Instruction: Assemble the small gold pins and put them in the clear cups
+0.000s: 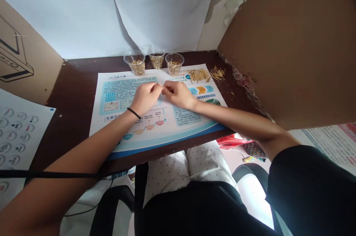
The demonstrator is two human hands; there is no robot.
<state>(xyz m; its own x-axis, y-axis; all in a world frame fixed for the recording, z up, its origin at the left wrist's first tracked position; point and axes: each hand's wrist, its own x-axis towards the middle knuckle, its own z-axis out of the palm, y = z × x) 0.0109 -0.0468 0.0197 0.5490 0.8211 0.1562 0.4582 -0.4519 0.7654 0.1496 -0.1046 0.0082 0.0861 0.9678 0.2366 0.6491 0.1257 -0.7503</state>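
gold slim pieces (198, 75) heaped nearby; left grip (147, 97) and right grip (179, 95) pinched, contents cannot be told; wrists best steadied on sheet (130, 145).

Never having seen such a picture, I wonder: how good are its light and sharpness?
Head view: white glare at lower right; the black sleeve nearly without detail; top right corner dark; small print on the sheet too soft to read.

Sheet (167, 134) | 公司简介 | 发展历 | 2015 | rest unclear
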